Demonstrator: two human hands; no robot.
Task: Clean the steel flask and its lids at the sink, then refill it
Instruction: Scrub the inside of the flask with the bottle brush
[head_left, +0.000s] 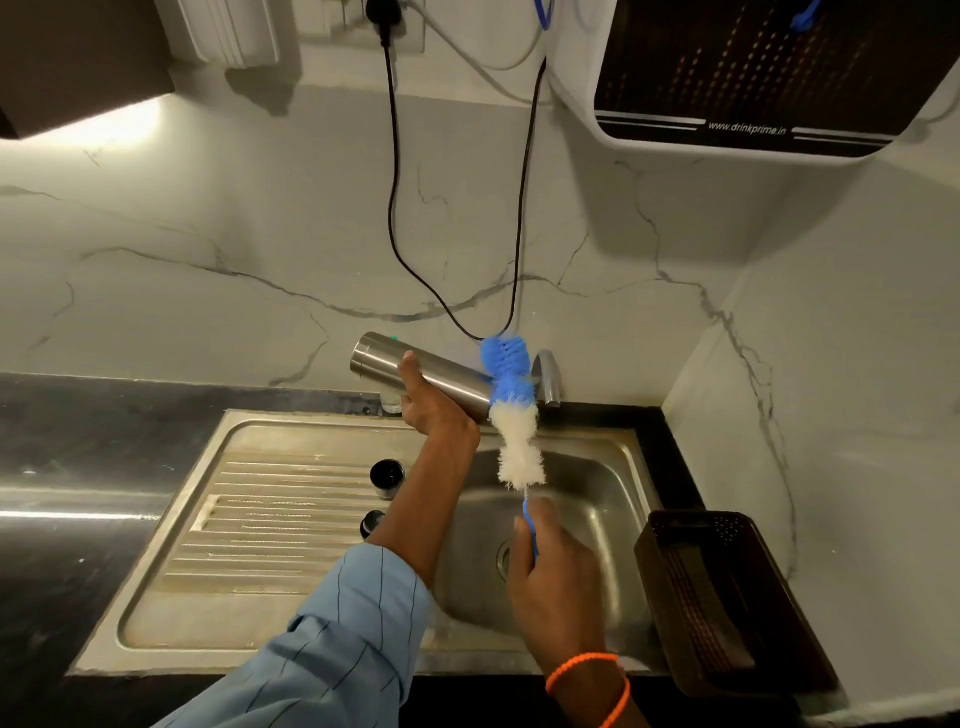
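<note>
Steel flask (415, 366), brushed and cylindrical, is held almost level at the centre of the frame, above the back edge of a stainless sink (613, 499), with its closed base pointing to the upper left. The left hand (431, 408) grips it from beneath, fingers wrapped behind the body and the thumb lying up along the near side. The flask's mouth, on the right, is hidden behind a bottle brush (511, 410) with blue bristles above white ones. The right hand (550, 566), lower centre right, curls its fingers round the brush's thin blue handle; an orange cord bracelet (589, 680) circles that wrist.

Judging by the material, the flask is rigid and fairly weighty, and likely slick when wet, so a full wrap around mid-body, as here, seems the safest hold. The brush looks light, its bristles soft and springy.

Two small dark lids (387, 477) stand on the ribbed draining board at centre left; the nearer one is partly hidden by the sleeve. A curved tap (549, 376) sits just behind the brush. A dark perforated basket (727, 597) rests at the sink's right.

At upper right, a wall-mounted water purifier (748, 78) carries the readable white text "www.drinkprime.in". No other writing is legible.
</note>
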